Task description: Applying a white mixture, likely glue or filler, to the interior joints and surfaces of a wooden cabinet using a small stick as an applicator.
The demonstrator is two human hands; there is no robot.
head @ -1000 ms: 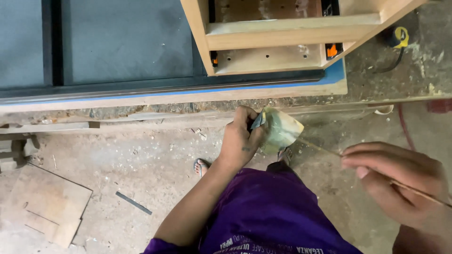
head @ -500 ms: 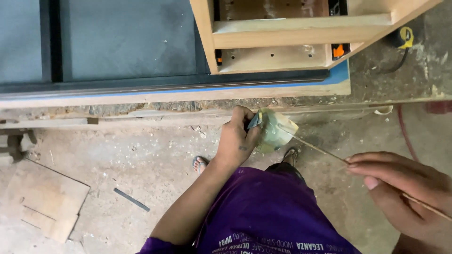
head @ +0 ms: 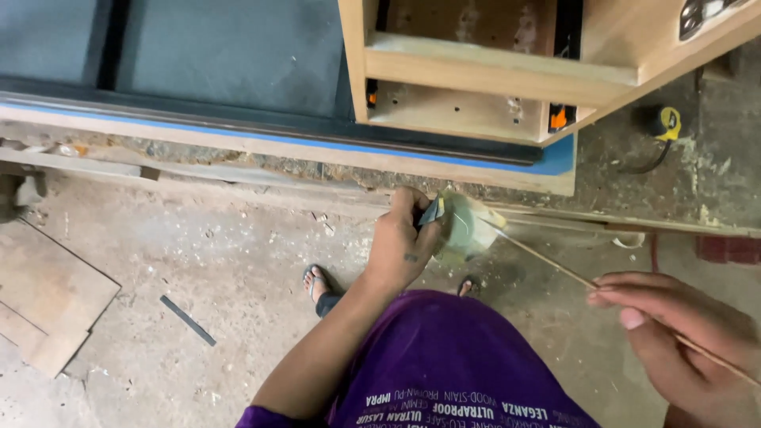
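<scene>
My left hand (head: 403, 242) grips a roll of pale edge-banding strip (head: 464, 228) held out in front of me, with a small dark-and-yellow tool pinched against it. A thin tan strip (head: 547, 263) runs tight from the roll down to the right. My right hand (head: 688, 345) pinches that strip near the frame's lower right, and the strip passes on behind the fingers. My purple garment (head: 444, 364) fills the lower middle.
A wooden cabinet carcass (head: 507, 75) lies on a dark panel with a blue-taped edge (head: 277, 136). A yellow tape measure (head: 667, 123) sits on the dusty floor at right. Plywood offcuts (head: 43, 297) lie at left, a dark strip (head: 187, 319) beside them. Sandalled feet (head: 319, 285) show below.
The view has shifted, so the cabinet and panel sit further right and lower. My left hand still holds the roll; my right hand has slid a little lower along the strip.
</scene>
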